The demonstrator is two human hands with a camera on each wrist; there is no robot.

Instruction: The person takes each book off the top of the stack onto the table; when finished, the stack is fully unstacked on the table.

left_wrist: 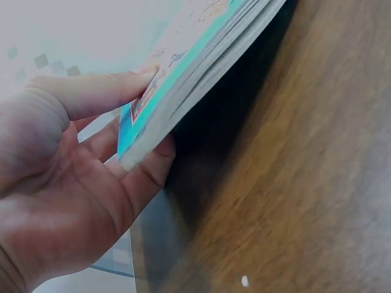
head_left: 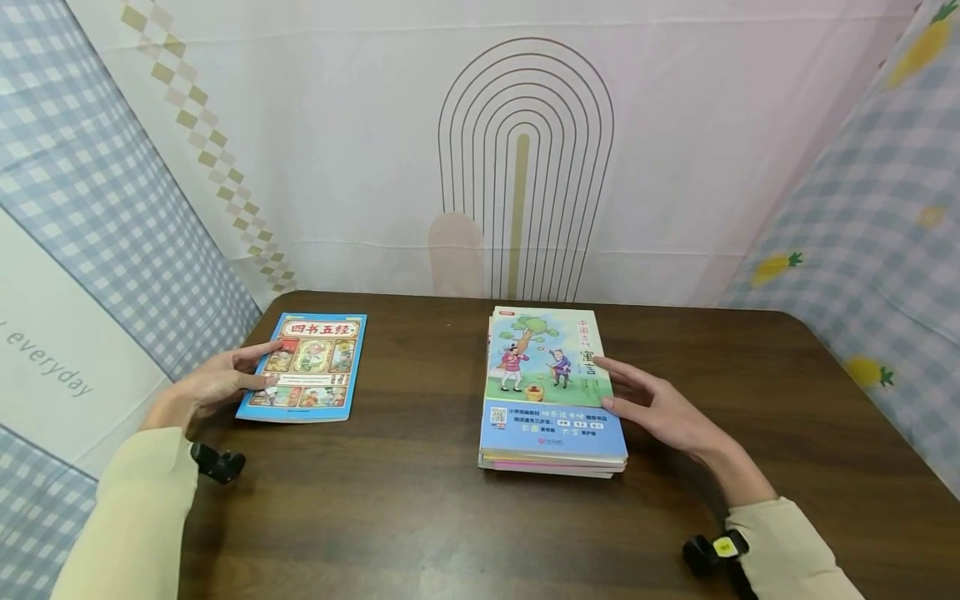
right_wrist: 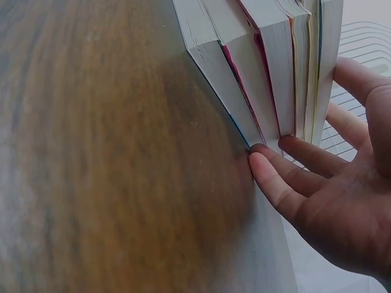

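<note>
At the left of the table in the head view is a thin blue-bordered picture book point(head_left: 315, 357). My left hand point(head_left: 217, 382) pinches its left edge, thumb on the cover and fingers underneath. The left wrist view shows this book point(left_wrist: 174, 82) tilted, with a dark gap between it and the tabletop. Right of the middle stands a stack of several books point(head_left: 551, 465), topped by a green-and-blue illustrated cover point(head_left: 551, 367). My right hand point(head_left: 663, 414) touches the stack's right side. In the right wrist view its fingertips point(right_wrist: 261, 163) rest against the page edges, loosely extended.
Both things lie on a dark brown wooden table point(head_left: 420, 517). Behind it hangs a white cloth backdrop point(head_left: 360, 150) with arch lines. Blue checked cloth point(head_left: 112, 125) borders the left side, and more checked cloth point(head_left: 862, 275) with pineapples borders the right.
</note>
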